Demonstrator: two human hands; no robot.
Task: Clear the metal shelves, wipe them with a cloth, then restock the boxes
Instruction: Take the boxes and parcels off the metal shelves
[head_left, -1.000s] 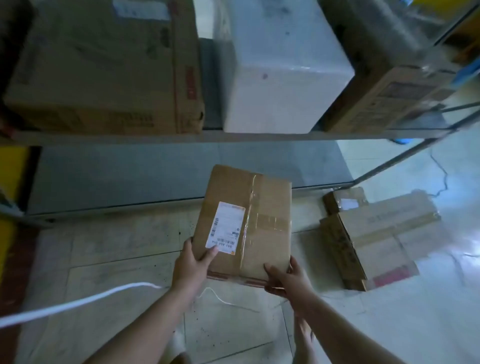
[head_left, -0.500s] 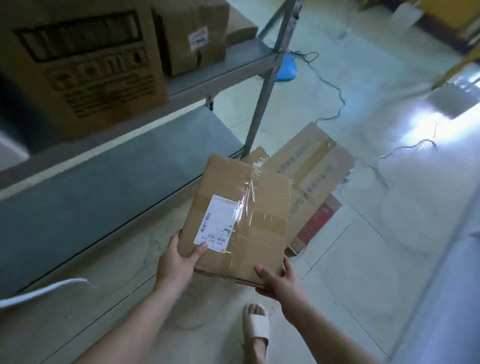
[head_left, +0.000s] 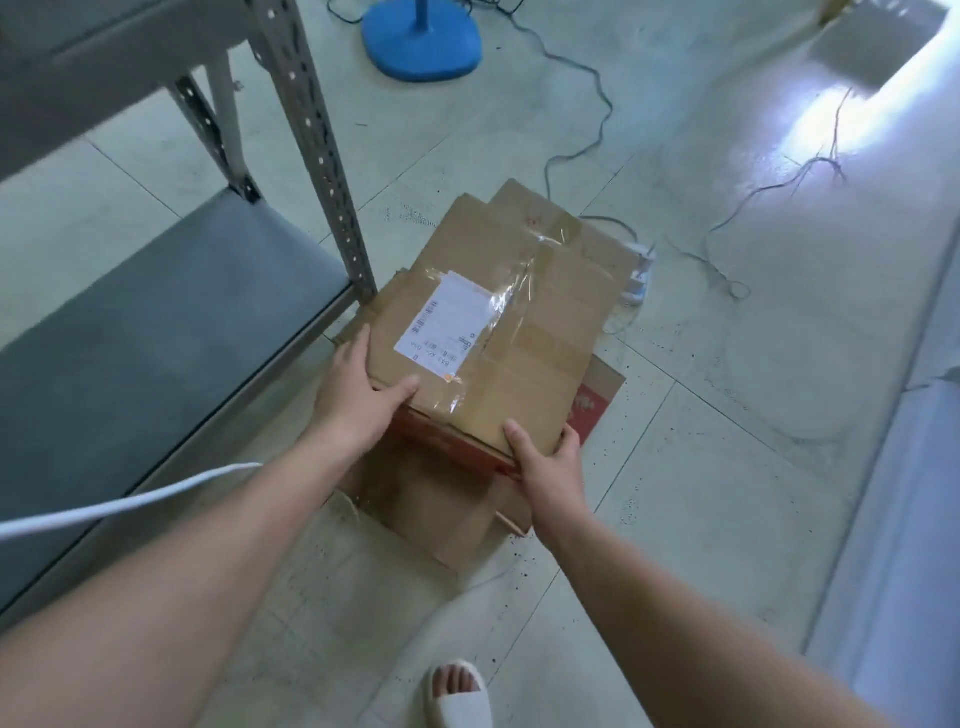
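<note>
Tiled floor (head_left: 727, 467) — box (head_left: 540, 364), barcode label (head_left: 449, 322) illegible.

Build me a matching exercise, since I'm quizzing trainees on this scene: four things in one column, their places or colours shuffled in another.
Things:
1. labelled box
2. stand base
3. sandal
4. power strip

Descriptions:
A. blue, at the top edge
B. white, worn, at the bottom edge
C. gripped by the left hand and the right hand
D. white, mid-frame, just right of the box

Pairs: 1-C; 2-A; 3-B; 4-D
</note>
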